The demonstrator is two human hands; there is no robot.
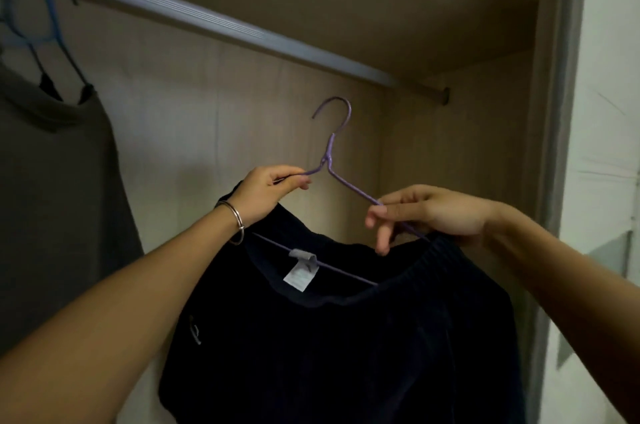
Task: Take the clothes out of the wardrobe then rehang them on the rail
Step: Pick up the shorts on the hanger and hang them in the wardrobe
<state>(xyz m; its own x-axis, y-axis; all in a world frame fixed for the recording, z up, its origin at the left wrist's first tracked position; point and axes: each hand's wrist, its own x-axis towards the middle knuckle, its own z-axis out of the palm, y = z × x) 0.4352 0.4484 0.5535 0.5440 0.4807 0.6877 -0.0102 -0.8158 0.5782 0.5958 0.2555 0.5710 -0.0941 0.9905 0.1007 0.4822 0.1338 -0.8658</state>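
A dark navy garment (346,347) with a white label hangs on a purple wire hanger (330,150). The hanger's hook is free in the air, below the grey wardrobe rail (214,22). My left hand (270,190) pinches the hanger's left shoulder wire near the neck. Lower down, my right hand (426,212) holds the right shoulder wire between thumb and fingers, just above the garment's waistband. The hanger's lower bar runs across inside the garment.
At the far left a grey garment (59,181) hangs from blue hangers (45,25) on the rail. The rail ends at the right wardrobe wall (446,96). A shelf panel sits above. A white wall lies at the right, outside the wardrobe.
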